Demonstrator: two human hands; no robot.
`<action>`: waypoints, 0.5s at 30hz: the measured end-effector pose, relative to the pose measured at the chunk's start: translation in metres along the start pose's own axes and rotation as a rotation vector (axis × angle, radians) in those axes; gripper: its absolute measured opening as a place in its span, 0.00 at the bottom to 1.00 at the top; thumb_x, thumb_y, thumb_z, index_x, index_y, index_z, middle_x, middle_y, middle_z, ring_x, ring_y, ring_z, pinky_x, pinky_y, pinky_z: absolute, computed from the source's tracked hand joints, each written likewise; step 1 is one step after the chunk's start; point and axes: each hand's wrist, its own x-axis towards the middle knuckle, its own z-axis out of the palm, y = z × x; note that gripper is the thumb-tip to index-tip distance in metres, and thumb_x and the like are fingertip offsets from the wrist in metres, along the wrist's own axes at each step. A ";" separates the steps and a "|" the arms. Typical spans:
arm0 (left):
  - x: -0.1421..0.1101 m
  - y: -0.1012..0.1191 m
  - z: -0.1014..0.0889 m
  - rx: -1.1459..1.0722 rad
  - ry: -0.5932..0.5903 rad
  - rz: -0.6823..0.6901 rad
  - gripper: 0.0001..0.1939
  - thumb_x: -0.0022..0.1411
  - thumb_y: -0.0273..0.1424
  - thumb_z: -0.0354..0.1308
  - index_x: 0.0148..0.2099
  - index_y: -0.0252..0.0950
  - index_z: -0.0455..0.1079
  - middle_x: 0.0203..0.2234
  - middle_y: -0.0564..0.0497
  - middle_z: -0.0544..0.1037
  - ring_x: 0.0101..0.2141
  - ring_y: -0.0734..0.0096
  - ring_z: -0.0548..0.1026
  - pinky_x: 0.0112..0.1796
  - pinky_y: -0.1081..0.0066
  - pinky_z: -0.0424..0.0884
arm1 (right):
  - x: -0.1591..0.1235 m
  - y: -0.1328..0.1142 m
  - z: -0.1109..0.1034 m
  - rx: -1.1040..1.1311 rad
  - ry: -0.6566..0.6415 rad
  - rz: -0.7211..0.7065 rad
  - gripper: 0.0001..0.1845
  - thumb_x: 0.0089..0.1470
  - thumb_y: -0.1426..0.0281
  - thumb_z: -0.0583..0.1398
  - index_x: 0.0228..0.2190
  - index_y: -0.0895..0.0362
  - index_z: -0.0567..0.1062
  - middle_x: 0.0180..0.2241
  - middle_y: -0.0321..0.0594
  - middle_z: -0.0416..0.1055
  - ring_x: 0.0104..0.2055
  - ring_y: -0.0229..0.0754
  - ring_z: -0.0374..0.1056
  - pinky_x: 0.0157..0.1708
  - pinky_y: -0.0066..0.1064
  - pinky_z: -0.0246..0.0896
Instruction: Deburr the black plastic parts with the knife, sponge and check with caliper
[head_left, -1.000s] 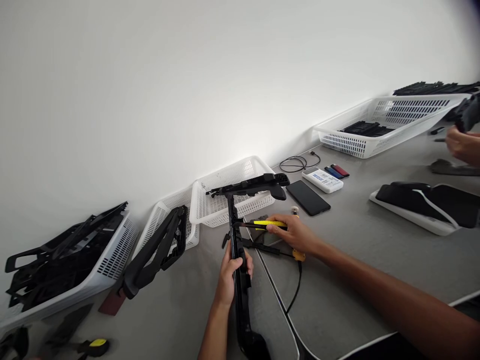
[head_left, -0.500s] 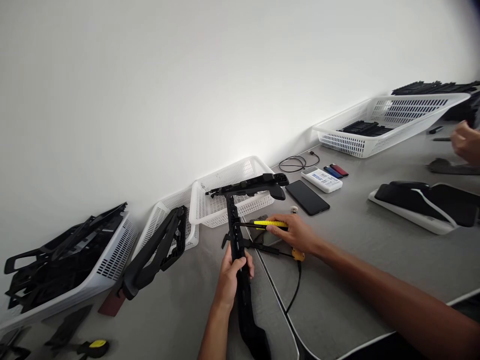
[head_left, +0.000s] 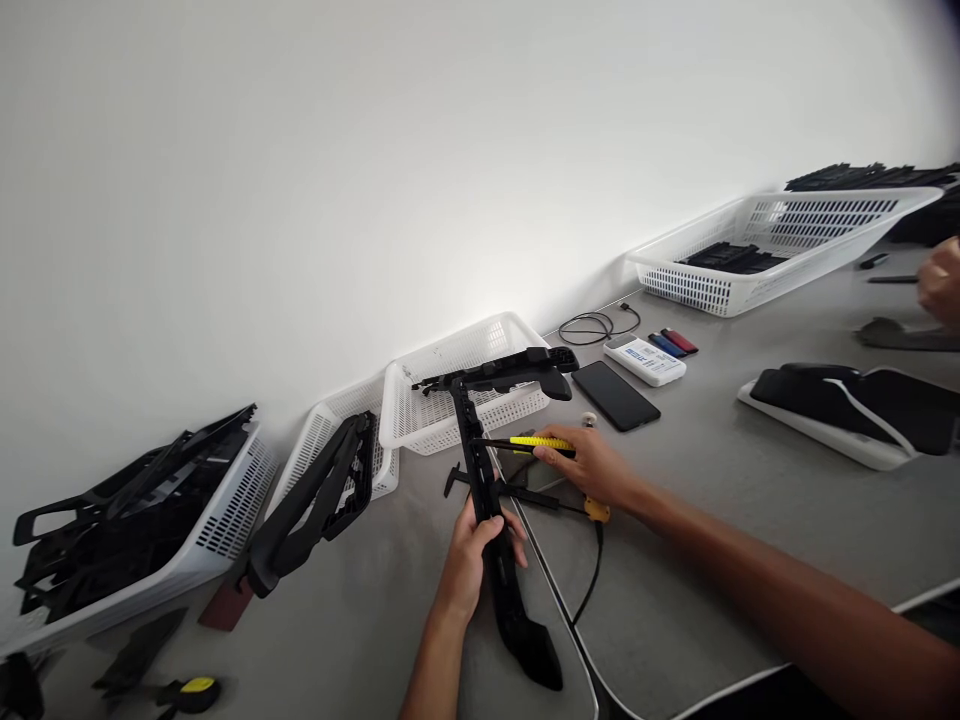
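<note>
My left hand (head_left: 487, 545) is wrapped round a long black plastic part (head_left: 510, 590), with the thumb across its top. The part slants over the table, its wider curved end towards me. My right hand (head_left: 581, 460) grips a slim tool with a ribbed yellow grip (head_left: 538, 441). This tool's thin dark tip reaches the black part's upper half; whether it touches, I cannot tell. Behind that end, another black plastic part (head_left: 502, 372) lies across a white basket (head_left: 420, 430). A black caliper (head_left: 536, 496) lies on the table, partly hidden behind the held part.
A basket piled with black parts (head_left: 150, 500) stands left; a larger basket (head_left: 720, 295) stands back right. Nearby lie a phone (head_left: 616, 395), a white device (head_left: 645, 358), a cable (head_left: 589, 325) and a black-and-white part (head_left: 832, 425). Another person's hand (head_left: 941, 285) shows at right.
The held part has tilted, its near end swinging right and up. My left hand has shifted slightly right. The tool tip stays by the part. The other person's hand moved right.
</note>
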 end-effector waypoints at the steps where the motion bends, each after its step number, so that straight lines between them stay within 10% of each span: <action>1: 0.000 0.000 0.000 0.010 0.005 -0.004 0.24 0.67 0.40 0.63 0.61 0.35 0.69 0.30 0.51 0.82 0.23 0.67 0.76 0.31 0.67 0.71 | 0.000 -0.002 -0.001 0.010 -0.012 -0.018 0.19 0.71 0.55 0.57 0.43 0.54 0.83 0.40 0.42 0.85 0.39 0.50 0.77 0.39 0.36 0.65; 8: 0.000 0.001 0.000 0.064 0.044 0.018 0.15 0.68 0.41 0.64 0.50 0.36 0.72 0.29 0.51 0.81 0.24 0.69 0.74 0.30 0.69 0.70 | -0.003 -0.009 -0.004 -0.020 -0.128 -0.073 0.15 0.67 0.58 0.61 0.40 0.55 0.84 0.34 0.39 0.83 0.33 0.45 0.75 0.35 0.33 0.61; 15: -0.002 0.001 -0.002 0.044 0.046 0.014 0.34 0.68 0.41 0.63 0.70 0.34 0.62 0.30 0.52 0.81 0.25 0.68 0.74 0.30 0.69 0.70 | 0.000 -0.001 -0.001 -0.063 0.004 0.032 0.21 0.70 0.53 0.58 0.41 0.54 0.84 0.36 0.39 0.84 0.33 0.46 0.74 0.35 0.35 0.61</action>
